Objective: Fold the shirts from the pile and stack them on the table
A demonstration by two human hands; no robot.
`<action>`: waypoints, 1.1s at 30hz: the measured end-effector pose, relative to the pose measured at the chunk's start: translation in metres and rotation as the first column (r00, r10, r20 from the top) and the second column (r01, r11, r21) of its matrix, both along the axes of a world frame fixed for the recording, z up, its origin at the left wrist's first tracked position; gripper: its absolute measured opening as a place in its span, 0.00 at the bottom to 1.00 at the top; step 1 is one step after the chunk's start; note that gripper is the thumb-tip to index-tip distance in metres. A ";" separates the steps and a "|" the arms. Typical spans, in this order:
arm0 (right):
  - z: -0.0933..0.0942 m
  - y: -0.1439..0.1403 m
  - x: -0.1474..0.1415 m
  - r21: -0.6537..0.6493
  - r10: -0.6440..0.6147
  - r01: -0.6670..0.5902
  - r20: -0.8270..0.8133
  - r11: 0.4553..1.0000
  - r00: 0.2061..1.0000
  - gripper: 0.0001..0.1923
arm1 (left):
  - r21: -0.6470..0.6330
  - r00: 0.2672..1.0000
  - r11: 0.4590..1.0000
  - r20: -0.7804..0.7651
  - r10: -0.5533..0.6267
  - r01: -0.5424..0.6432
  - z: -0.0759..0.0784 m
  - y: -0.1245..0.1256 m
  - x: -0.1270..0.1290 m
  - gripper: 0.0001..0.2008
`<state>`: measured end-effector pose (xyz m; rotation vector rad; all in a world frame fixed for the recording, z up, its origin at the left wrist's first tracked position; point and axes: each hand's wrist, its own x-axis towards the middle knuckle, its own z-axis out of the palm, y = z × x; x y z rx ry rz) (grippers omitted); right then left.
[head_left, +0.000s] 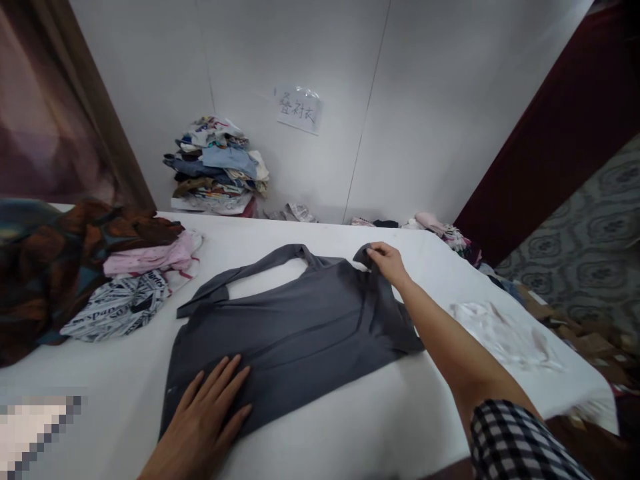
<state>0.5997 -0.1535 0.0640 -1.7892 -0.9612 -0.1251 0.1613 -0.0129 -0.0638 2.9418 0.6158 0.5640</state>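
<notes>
A dark grey long-sleeved shirt (290, 320) lies spread sideways on the white table (350, 413), its hem to the left and its collar end to the right. One sleeve stretches along the far side, bent back toward the hem. Flat on the shirt's lower left part rests my left hand (213, 400), fingers spread. My right hand (387, 261) pinches a grey edge of the shirt at the far right and holds it slightly raised; the cloth hangs in folds below it.
Patterned clothes (125, 303) are heaped on the left beside a dark printed cloth (35, 287). A tall stack of folded clothes (217, 170) stands against the wall. Clear plastic bags (505, 333) lie on the right. More garments (440, 230) line the back right edge.
</notes>
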 end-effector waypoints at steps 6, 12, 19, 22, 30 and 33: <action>-0.019 -0.063 -0.158 -0.421 0.666 -0.524 0.350 0.740 0.659 0.11 | -0.266 0.992 0.958 0.099 -0.082 0.106 0.061 -0.016 0.034 0.24; -0.058 -0.121 -0.159 -0.260 0.340 -0.261 0.334 0.930 0.879 0.11 | -0.473 0.999 0.881 0.043 -0.010 0.029 0.081 -0.030 0.090 0.29; -0.087 -0.146 -0.093 -0.460 0.055 0.076 0.266 0.885 0.962 0.23 | -0.374 0.990 0.927 -0.140 -0.016 -0.038 0.083 -0.041 0.164 0.35; -0.097 -0.141 -0.086 -0.537 0.084 0.074 0.265 0.840 0.961 0.26 | -0.432 0.963 0.888 -0.265 0.039 -0.155 0.082 -0.039 0.193 0.34; -0.117 -0.141 -0.082 -0.503 0.024 0.056 0.152 0.862 0.988 0.21 | -0.498 0.975 0.845 -0.189 0.116 -0.197 0.093 -0.035 0.218 0.06; -0.120 -0.144 -0.083 -0.445 0.004 0.043 0.103 0.894 0.995 0.20 | -0.508 0.986 0.847 -0.026 0.168 -0.157 0.117 -0.027 0.213 0.06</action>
